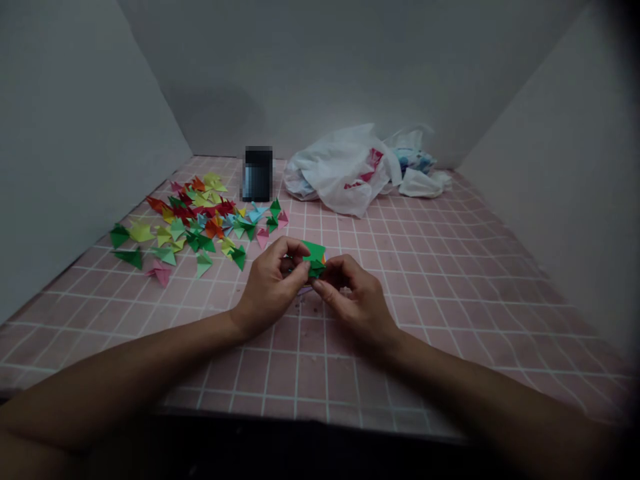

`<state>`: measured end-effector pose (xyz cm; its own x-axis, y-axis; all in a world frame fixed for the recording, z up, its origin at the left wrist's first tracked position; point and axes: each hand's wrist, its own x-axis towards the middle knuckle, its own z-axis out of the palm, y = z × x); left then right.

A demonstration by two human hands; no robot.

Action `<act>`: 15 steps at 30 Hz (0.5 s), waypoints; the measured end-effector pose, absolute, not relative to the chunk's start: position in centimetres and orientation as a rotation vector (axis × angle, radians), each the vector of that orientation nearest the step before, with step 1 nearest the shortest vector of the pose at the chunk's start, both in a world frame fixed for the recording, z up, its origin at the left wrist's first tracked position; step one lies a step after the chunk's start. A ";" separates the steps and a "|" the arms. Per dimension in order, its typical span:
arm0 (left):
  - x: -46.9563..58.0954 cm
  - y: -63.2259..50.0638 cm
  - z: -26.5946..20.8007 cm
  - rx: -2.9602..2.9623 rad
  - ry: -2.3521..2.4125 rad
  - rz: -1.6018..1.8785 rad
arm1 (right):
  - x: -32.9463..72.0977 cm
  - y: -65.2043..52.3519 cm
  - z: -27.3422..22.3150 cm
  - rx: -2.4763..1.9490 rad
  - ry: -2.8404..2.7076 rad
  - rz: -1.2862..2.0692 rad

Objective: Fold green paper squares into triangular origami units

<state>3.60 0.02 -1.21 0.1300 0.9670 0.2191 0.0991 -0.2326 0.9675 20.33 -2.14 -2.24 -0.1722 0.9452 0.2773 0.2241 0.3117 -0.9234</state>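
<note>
Over the middle of the table, my left hand (pixel 277 277) pinches a small green folded paper (pixel 316 269) between thumb and fingers. From the other side my right hand (pixel 353 293) closes thumb and forefinger on its right edge. A flat green sheet of paper (pixel 314 249) shows just behind the fold, with an orange edge at its right. Under my fingers a bit of purple paper (pixel 304 291) peeks out, mostly hidden.
Many folded paper shapes in red, orange, yellow, green, blue and pink (pixel 200 223) are spread at the left. Behind them stands a dark, pixelated phone-like object (pixel 258 175). Crumpled white plastic bags (pixel 345 170) lie along the back wall. A pink checked cloth (pixel 440 280) covers the table.
</note>
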 end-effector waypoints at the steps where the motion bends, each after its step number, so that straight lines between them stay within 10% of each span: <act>1: 3.7 -0.1 -1.3 1.534 1.083 1.221 | 20.3 -2.2 -2.3 -1.107 -1.627 0.921; 15: 4.0 -0.2 -0.7 1.500 1.142 0.952 | 20.6 -1.8 -2.6 -1.188 -1.648 0.793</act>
<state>3.97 -0.16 -0.67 0.2492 0.9682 0.0219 0.1956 -0.0725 0.9780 20.60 -1.76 -2.58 -0.1064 0.9454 0.3082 0.3495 0.3257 -0.8785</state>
